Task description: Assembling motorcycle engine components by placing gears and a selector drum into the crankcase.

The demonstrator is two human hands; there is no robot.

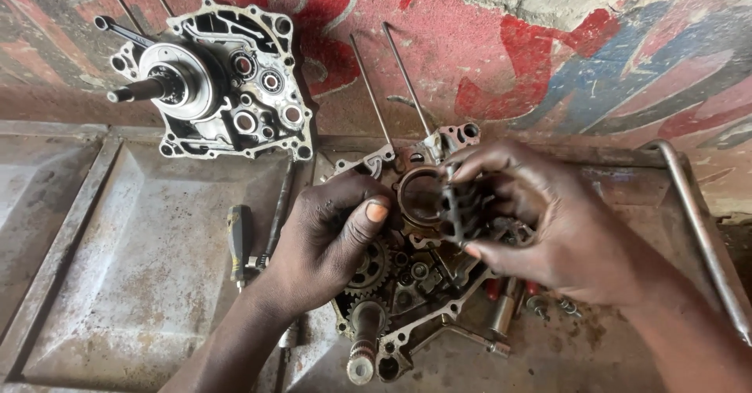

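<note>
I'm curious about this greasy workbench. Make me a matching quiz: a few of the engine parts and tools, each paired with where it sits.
Things:
1. silver engine case half with protruding shaft
2. dark-handled screwdriver
3. small dark toothed gear part
4. bent grey metal bar

Places:
A. right edge of the tray
B. pinched in the right hand
C. leaning on the painted wall, upper left
D. flat on the tray, beside the left hand

Pairs: 1-C, 2-D, 3-B, 4-A

Even soft daylight, faint shadows, no glare; moving fingers slightly blurred.
</note>
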